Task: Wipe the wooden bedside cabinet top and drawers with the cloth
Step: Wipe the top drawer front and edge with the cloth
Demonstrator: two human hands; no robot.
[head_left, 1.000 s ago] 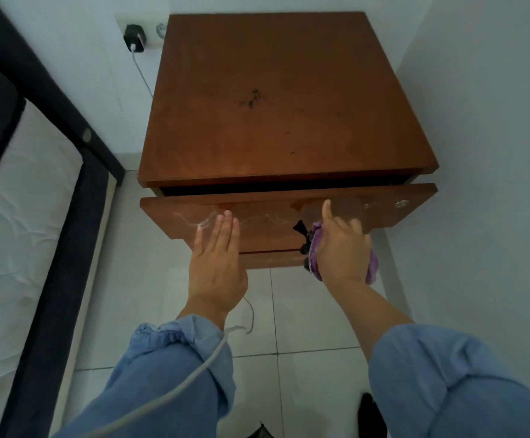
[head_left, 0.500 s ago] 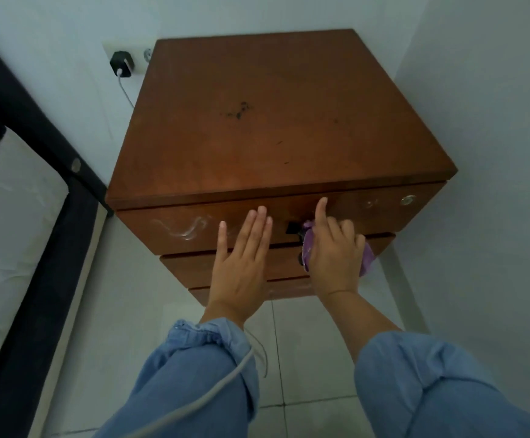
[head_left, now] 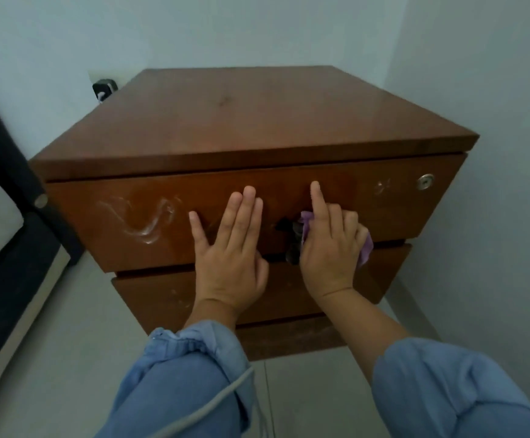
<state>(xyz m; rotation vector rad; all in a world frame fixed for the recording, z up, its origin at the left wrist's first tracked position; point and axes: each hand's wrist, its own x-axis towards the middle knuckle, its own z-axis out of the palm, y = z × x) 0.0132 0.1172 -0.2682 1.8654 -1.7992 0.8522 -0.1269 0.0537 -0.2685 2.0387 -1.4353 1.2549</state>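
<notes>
On the top drawer front [head_left: 150,222], left hand [head_left: 230,260] presses flat; right hand [head_left: 330,248] grip holds purple cloth [head_left: 365,249].

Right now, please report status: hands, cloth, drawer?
Left hand flat on top drawer. Right hand holds purple cloth beside black handle. Drawer shut. White smears remain.

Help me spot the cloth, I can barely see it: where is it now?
In the head view, the purple cloth is bunched under the right hand, against the top drawer front, right of its dark handle.
</notes>
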